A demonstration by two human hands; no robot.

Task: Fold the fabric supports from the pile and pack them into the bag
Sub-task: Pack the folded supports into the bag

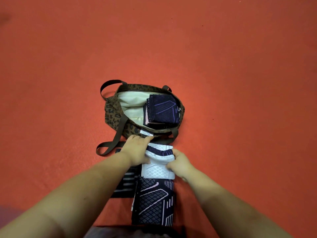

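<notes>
Orange floor point(223, 66) fills the view, giving flat room for folding. Leopard-print bag point(113, 114) lies gaping just beyond the hands, so packing needs only a short reach; folded supports point(161, 109) already sit inside at its right. Nearest the person lies the pile point(154, 203). Left hand point(137, 150) and right hand point(180, 163) both pinch a white-and-navy support point(157, 162), apparently mid-fold.
</notes>
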